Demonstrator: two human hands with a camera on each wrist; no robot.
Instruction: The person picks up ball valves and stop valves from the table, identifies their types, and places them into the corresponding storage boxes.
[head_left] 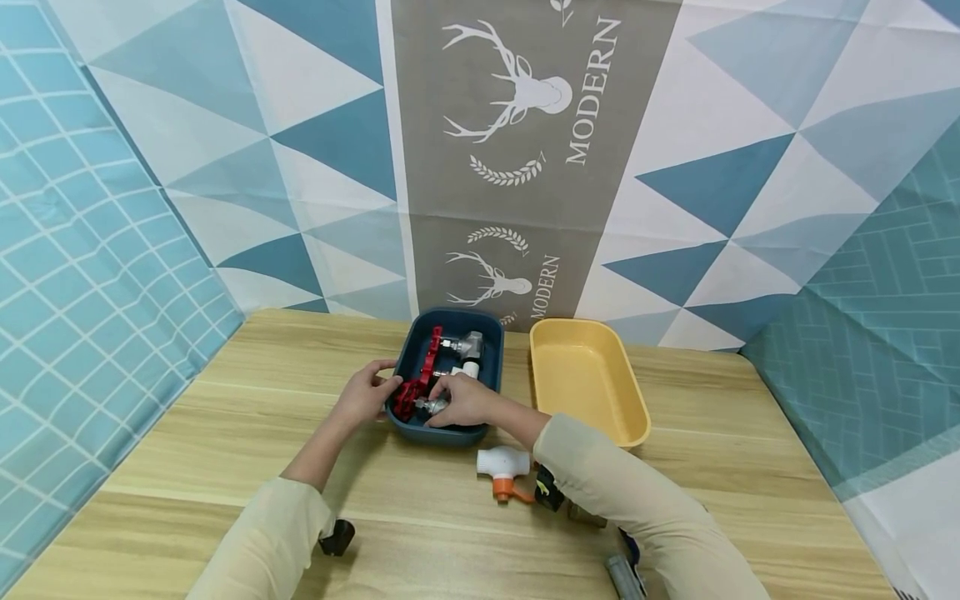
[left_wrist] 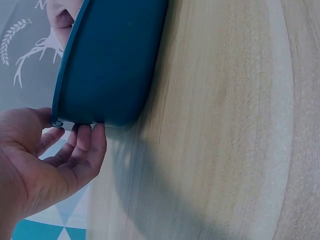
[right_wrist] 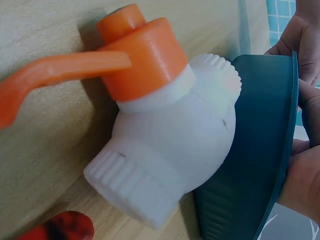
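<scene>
Okay, from my end the left hand [head_left: 366, 392] grips the blue bin [head_left: 442, 435] by its rim and the right hand [head_left: 467, 402] pinches a red-wheeled valve [head_left: 407, 398] inside it — crowded in there, so I'd worry its wheel could snag the long red handle [head_left: 431, 357] beside it if it's pulled up at a tilt

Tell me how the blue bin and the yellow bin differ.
Colour: the blue bin is dark, the yellow bin bright. Contents: the blue bin holds metal fittings, while the yellow bin's floor lies in plain view. Contact: the left hand grips the blue bin's edge; neither hand touches the yellow bin. Both have rounded corners and stand on the wooden table.
</scene>
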